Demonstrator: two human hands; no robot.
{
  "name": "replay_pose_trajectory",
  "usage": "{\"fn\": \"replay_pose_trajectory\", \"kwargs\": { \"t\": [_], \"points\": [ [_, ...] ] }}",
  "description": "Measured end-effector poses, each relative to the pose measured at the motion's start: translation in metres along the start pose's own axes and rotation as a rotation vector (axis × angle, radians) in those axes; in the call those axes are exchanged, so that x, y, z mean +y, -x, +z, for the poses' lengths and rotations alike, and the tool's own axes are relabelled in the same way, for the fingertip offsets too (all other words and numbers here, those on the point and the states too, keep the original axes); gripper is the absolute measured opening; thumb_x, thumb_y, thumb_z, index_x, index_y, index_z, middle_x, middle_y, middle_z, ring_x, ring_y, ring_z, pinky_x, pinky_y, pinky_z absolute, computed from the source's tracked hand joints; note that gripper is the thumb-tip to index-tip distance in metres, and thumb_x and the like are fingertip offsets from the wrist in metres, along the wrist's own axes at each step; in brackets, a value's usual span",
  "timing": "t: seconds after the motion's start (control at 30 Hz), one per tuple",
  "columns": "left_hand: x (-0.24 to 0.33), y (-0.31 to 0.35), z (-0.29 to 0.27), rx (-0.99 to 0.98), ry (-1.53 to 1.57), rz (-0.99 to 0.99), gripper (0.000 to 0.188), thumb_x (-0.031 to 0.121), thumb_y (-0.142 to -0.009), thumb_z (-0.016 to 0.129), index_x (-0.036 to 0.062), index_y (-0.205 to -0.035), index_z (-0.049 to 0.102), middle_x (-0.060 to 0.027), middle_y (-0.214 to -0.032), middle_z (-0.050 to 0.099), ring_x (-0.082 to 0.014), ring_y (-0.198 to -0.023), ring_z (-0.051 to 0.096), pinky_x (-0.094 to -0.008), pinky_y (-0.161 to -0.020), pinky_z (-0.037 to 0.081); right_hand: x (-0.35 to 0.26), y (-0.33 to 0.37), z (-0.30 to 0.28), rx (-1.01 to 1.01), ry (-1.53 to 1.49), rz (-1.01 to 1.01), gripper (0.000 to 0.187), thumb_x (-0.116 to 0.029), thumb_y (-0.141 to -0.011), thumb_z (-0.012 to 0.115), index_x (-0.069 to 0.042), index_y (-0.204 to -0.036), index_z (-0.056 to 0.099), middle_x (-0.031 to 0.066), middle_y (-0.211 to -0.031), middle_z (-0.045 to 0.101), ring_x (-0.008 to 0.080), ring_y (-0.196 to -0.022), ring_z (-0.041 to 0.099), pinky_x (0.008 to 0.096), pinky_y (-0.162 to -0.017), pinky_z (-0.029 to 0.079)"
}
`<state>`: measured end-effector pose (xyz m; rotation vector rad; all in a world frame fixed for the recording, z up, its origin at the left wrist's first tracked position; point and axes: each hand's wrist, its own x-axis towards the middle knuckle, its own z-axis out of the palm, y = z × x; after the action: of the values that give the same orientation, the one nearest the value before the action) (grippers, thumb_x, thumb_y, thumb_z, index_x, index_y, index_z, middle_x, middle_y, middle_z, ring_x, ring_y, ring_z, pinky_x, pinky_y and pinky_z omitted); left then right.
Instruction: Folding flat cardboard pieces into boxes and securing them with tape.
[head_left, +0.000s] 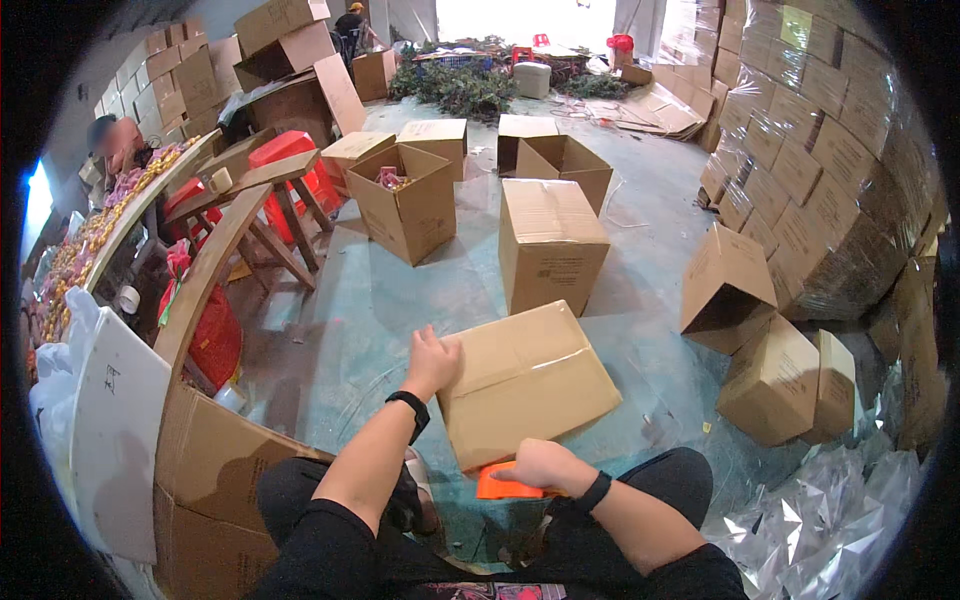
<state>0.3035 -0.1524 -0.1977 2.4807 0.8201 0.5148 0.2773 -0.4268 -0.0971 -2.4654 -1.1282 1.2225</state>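
A closed cardboard box [530, 385] sits tilted before my knees, with shiny tape along the seam of its top. My left hand [432, 362] grips the box at its far left edge, fingers bent over the side. In my right hand [550, 468] is an orange tape dispenser [508, 484], held against the near edge of the box. My right fingers wrap round the dispenser and hide part of it.
Beyond stand a taped carton [552, 245], an open carton [405, 210] with items inside and several more. Wrapped stacked cartons [820, 150] and crumpled silver film [830, 520] lie right. Left are a wooden bench [215, 270] and a white board [120, 430]. Other people are farther back.
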Motion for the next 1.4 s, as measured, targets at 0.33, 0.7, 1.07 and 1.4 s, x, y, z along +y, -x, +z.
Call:
{"fn": "replay_pose_trajectory", "kwargs": {
  "t": [0.33, 0.7, 1.07, 1.4],
  "points": [
    [0.051, 0.062, -0.013, -0.100, 0.061, -0.069, 0.100, 0.043, -0.087, 0.060, -0.0179, -0.142, 0.003, -0.0422, -0.137, 0.025, -0.0519, -0.121, 0.042, -0.0472, -0.103, 0.039, 0.005, 0.002, 0.017, 0.185, 0.135, 0.028, 0.048, -0.046, -0.078, 0.067, -0.002, -0.094, 0.072, 0.0198, -0.093, 0.070, 0.0350, -0.089, 0.069, 0.0436, -0.077, 0.054],
    [0.056, 0.189, -0.010, 0.021, 0.341, 0.006, 0.097, 0.029, -0.084, 0.065, -0.0108, -0.145, 0.000, -0.0424, -0.140, 0.016, -0.0569, -0.129, 0.026, -0.0505, -0.109, 0.030, 0.012, -0.008, 0.018, 0.165, 0.122, 0.046, 0.047, -0.045, -0.077, 0.065, -0.002, -0.092, 0.072, 0.0196, -0.090, 0.070, 0.0350, -0.087, 0.068, 0.0429, -0.076, 0.055],
    [0.035, 0.156, -0.012, 0.083, 0.234, 0.312, 0.073, 0.032, -0.082, 0.066, 0.0031, -0.139, 0.033, -0.0423, -0.140, 0.017, -0.0593, -0.128, 0.026, -0.0541, -0.106, 0.032, 0.026, -0.009, 0.007, 0.258, 0.136, 0.034, 0.061, -0.057, -0.080, 0.063, 0.003, -0.084, 0.070, 0.0238, -0.084, 0.068, 0.0378, -0.085, 0.067, 0.0441, -0.076, 0.054],
    [-0.024, 0.063, -0.042, 0.432, 0.638, -0.497, 0.040, 0.035, -0.096, 0.049, -0.0014, -0.095, 0.065, -0.0144, -0.082, 0.068, -0.0283, -0.075, 0.063, -0.0407, -0.071, 0.047, 0.061, 0.060, -0.086, 0.229, -0.164, -0.234, 0.057, -0.051, -0.087, 0.060, 0.004, -0.083, 0.069, 0.0207, -0.075, 0.068, 0.0333, -0.067, 0.066, 0.0427, -0.065, 0.051]
  ]
}}
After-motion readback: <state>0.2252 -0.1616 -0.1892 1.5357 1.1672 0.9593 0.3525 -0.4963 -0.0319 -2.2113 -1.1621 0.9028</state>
